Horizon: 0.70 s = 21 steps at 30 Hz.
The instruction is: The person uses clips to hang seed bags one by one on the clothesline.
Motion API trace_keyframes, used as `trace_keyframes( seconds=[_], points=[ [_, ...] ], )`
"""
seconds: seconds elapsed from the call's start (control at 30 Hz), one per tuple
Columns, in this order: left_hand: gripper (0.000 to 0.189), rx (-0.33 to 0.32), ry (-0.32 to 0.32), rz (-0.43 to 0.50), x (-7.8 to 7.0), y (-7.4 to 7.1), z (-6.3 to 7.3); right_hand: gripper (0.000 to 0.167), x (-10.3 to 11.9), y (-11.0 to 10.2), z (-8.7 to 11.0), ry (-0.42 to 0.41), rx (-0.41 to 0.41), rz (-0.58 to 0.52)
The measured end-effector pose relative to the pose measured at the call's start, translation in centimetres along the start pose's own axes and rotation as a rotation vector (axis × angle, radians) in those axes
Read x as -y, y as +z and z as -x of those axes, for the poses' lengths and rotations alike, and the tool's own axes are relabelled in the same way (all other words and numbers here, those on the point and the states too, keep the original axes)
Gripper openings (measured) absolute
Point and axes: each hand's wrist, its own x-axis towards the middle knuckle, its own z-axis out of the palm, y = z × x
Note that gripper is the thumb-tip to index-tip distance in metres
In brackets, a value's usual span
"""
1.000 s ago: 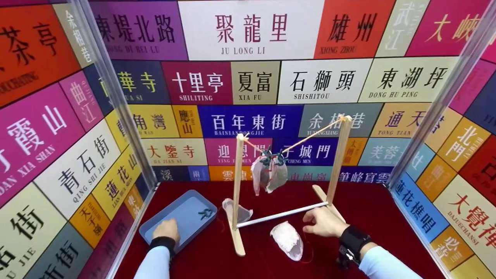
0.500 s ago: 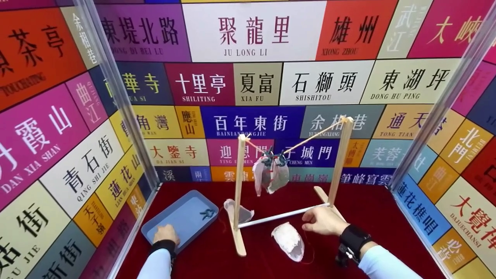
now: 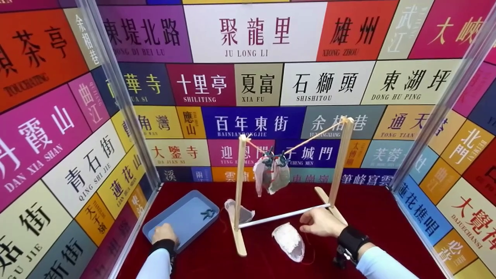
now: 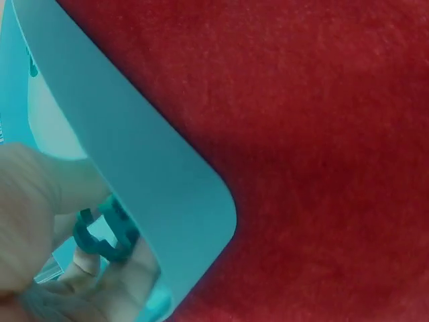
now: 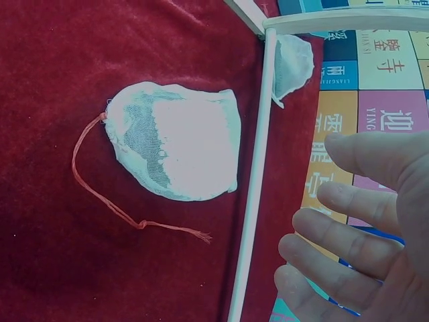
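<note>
We take the middle of the slim white rod (image 3: pixel 285 215) as the centre of our clock. At nine o'clock lies the shallow light-blue plastic tray (image 3: pixel 176 215), and inside it, toward its eight o'clock corner, is the left hand (image 3: pixel 164 233). In the left wrist view we see the thumb and fingers pinching a small dark green plastic clip (image 4: pixel 124 228); the hand is low within the walls, probably because so small a piece must be picked with the fingertips. A second dark green clip (image 3: pixel 208 214) rests near the tray's two o'clock end, where the rim keeps it from straying.

At three o'clock, the right hand (image 3: pixel 323 223) has relaxed fingers and holds nothing (whether it touches the rod, we cannot tell). At six o'clock, a white mesh drawstring bag (image 3: pixel 288 240) lies flat on the dark red velvety cloth (image 3: pixel 205 252), its thin red cord (image 5: pixel 142 225) loose. Another white mesh bag (image 3: pixel 245 214) lies at nine o'clock, partly behind the left pale wooden post (image 3: pixel 240 182).

At twelve o'clock, green clips (image 3: pixel 282 159) fasten white mesh material (image 3: pixel 279 178) on the thin pale string (image 3: pixel 316 136), which sags, we suppose, from this weight. The rod joins the posts, likely to brace them.
</note>
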Motion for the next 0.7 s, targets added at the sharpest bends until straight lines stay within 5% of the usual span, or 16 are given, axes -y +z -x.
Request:
trace_keyframes(
  seconds=[0.27,0.57,0.7],
  points=[
    [0.009,-0.103,0.133,0.045,-1.6,-1.8,-0.3,0.024,0.2,0.1,-0.1,-0.025,-0.003,0.011],
    [0.012,-0.104,0.332,0.148,-9.4,-3.2,1.5,0.022,2.0,0.2,-0.9,-0.052,-0.001,0.01],
    [0.012,0.039,0.411,0.306,-13.1,-2.8,3.4,0.021,3.1,0.5,-1.3,-0.081,0.002,-0.006]
  ],
)
